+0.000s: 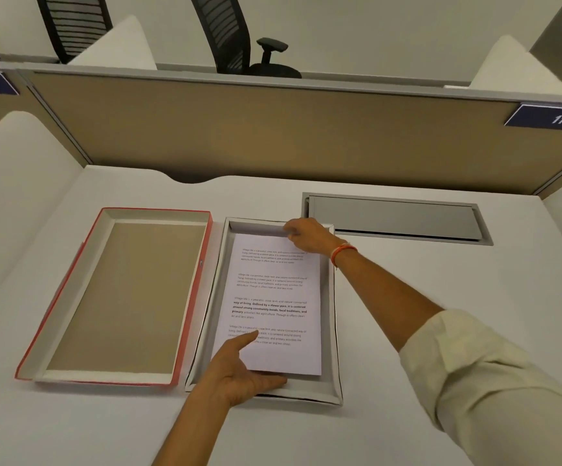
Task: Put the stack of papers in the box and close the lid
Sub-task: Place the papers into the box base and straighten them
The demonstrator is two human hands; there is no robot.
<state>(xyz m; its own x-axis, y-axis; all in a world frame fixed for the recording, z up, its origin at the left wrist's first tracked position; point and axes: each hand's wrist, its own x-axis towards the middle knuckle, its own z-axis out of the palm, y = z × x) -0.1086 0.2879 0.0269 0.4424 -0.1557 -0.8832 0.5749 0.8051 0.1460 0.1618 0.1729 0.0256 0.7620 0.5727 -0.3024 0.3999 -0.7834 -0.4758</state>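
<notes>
A stack of white printed papers [272,297] lies inside a shallow white box [331,331] on the desk. My left hand [242,371] holds the stack's near left corner, thumb on the top sheet and fingers under the near edge. My right hand [306,235] grips the far edge of the stack near the box's far wall. The box's lid [111,294], red outside and tan inside, lies upside down to the left of the box, close beside it.
A grey cable hatch [397,218] is set into the desk behind and to the right of the box. A tan partition [272,129] closes the far side of the desk. White side panels stand at left and right.
</notes>
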